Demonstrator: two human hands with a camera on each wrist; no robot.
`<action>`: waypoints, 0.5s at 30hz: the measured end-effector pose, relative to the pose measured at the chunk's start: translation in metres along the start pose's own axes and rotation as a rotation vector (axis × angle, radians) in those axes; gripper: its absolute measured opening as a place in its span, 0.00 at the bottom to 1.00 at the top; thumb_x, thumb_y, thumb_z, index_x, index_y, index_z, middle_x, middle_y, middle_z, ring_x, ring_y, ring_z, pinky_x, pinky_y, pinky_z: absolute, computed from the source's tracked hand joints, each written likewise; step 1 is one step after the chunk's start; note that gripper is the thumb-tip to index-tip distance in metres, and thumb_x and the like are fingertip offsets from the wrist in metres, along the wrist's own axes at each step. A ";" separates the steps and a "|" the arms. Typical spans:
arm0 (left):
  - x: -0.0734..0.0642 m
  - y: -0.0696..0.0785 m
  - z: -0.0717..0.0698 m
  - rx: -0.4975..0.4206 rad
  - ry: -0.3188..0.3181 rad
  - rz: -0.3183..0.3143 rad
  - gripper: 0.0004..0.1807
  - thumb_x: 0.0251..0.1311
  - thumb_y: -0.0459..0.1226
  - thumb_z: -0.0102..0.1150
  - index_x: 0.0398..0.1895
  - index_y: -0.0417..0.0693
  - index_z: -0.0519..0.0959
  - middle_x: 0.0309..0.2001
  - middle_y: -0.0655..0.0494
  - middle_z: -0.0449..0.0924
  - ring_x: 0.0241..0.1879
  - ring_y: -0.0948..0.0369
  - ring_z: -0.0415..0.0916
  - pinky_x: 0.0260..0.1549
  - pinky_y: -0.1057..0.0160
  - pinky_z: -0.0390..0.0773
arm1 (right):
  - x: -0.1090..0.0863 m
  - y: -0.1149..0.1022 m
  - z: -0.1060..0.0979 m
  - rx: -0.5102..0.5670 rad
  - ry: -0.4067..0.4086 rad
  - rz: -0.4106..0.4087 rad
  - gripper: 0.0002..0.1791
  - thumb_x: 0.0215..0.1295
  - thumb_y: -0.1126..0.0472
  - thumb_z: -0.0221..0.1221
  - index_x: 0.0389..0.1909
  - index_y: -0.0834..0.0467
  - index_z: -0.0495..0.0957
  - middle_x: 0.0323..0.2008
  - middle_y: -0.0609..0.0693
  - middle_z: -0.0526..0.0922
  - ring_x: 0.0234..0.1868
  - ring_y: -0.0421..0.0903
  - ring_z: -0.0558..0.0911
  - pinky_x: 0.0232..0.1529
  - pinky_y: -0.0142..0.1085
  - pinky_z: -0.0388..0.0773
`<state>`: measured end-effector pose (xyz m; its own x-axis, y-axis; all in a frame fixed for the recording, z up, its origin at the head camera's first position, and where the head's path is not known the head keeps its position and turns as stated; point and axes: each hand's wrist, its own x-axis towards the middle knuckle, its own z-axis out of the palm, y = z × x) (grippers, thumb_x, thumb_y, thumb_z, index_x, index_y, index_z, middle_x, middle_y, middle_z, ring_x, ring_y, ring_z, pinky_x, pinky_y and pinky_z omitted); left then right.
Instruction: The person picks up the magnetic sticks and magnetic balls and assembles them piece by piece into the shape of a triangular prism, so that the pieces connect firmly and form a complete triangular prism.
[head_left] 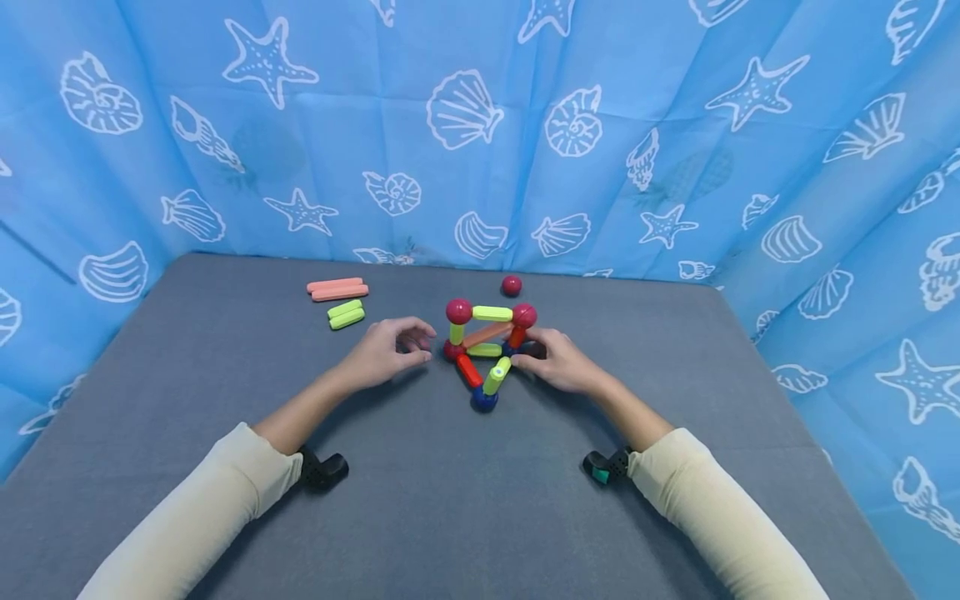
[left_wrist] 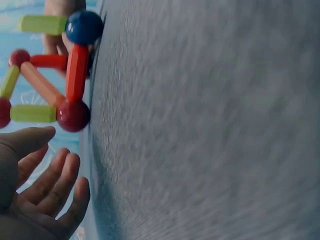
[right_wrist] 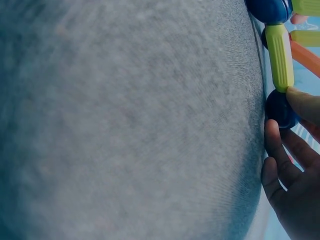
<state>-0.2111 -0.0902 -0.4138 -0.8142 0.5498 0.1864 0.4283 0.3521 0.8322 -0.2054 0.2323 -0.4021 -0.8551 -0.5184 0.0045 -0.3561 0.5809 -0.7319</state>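
Note:
A frame of magnetic sticks and balls stands on the table. Its upper edge is a green stick (head_left: 492, 313) between two dark red balls. A salmon stick (head_left: 486, 335) runs diagonally across the back. At the front, a green stick (head_left: 495, 380) rises from a blue ball (head_left: 484, 398), its upper end free. My right hand (head_left: 562, 360) pinches the base's right-hand blue ball (right_wrist: 281, 109), thumb beside the adjoining green stick (right_wrist: 279, 57). Left of the frame, my left hand (head_left: 385, 354) holds nothing, fingers loosely bent and thumb near the lower left red ball (left_wrist: 73, 115).
A loose dark red ball (head_left: 512, 286) lies behind the frame. Two salmon sticks (head_left: 339, 292) and two short green sticks (head_left: 347, 319) lie at the back left of the grey table (head_left: 450, 517). A blue shell-print curtain (head_left: 337, 125) hangs behind.

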 end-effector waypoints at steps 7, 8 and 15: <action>0.012 -0.006 0.000 0.014 -0.097 -0.053 0.25 0.64 0.35 0.64 0.64 0.40 0.75 0.55 0.45 0.81 0.50 0.52 0.79 0.52 0.50 0.78 | 0.000 -0.001 -0.001 -0.005 -0.006 0.005 0.17 0.68 0.63 0.61 0.57 0.61 0.77 0.49 0.54 0.83 0.43 0.49 0.79 0.48 0.44 0.77; 0.015 -0.006 0.002 0.020 -0.114 -0.051 0.25 0.64 0.36 0.64 0.64 0.40 0.74 0.56 0.45 0.81 0.50 0.52 0.79 0.53 0.50 0.78 | 0.000 -0.001 -0.001 -0.005 -0.005 0.006 0.18 0.68 0.63 0.61 0.57 0.61 0.77 0.49 0.54 0.83 0.43 0.49 0.79 0.48 0.44 0.77; 0.030 -0.002 0.013 0.086 -0.147 -0.061 0.24 0.64 0.39 0.65 0.61 0.41 0.76 0.52 0.47 0.82 0.47 0.55 0.79 0.47 0.54 0.80 | 0.000 -0.002 -0.005 -0.007 -0.033 0.017 0.20 0.67 0.63 0.62 0.58 0.62 0.77 0.51 0.55 0.82 0.46 0.49 0.79 0.51 0.46 0.77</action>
<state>-0.2310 -0.0650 -0.4167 -0.7765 0.6279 0.0532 0.4168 0.4485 0.7906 -0.2059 0.2340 -0.3973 -0.8483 -0.5287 -0.0303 -0.3443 0.5941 -0.7270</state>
